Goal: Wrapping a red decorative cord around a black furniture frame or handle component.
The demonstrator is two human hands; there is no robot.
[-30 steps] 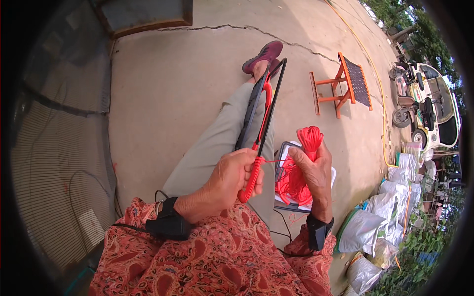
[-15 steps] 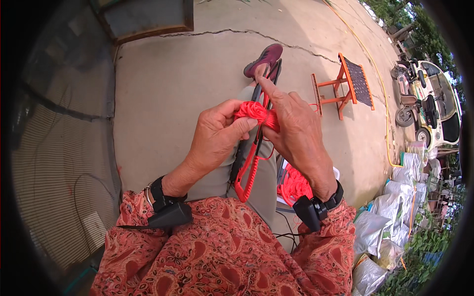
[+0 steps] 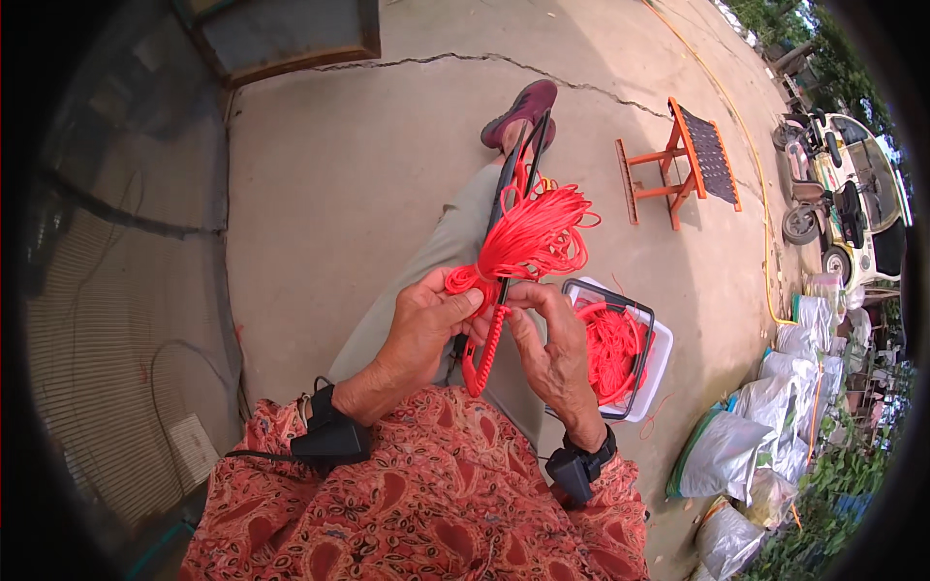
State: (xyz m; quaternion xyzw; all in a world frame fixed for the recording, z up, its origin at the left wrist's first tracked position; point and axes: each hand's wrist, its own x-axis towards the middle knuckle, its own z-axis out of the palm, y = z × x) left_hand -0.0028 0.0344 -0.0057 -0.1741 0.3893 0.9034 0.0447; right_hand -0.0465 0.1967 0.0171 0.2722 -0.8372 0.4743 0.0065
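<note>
A looped bundle of red cord [image 3: 538, 232] fans out above my lap, its gathered end pinched between the thumb and fingers of my left hand [image 3: 407, 324]. Beneath it runs a narrow black frame [image 3: 539, 131], reaching from my lap toward my shoe. Red cord is wound in tight turns [image 3: 490, 341] round the frame's near part. My right hand [image 3: 557, 363] is closed with thumb and fingertips together at the top of these turns, just right of the bundle's gathered end. Its fingertips seem to be on the red cord there; the strand itself is partly hidden.
Right of my legs stands a white tub [image 3: 661, 363] with a black-rimmed frame and more red cord [image 3: 615, 349]. Farther right are an orange folding stool [image 3: 678, 160], a yellow hose [image 3: 765, 223], stacked silvery sacks [image 3: 727, 445] and parked vehicles [image 3: 862, 198]. A glazed panel [image 3: 126, 290] borders the left.
The bundle's loops have spread out upward from a compact clump. My right hand has moved down, off the bundle, to the wound turns. The left hand still holds the bundle, slightly lower.
</note>
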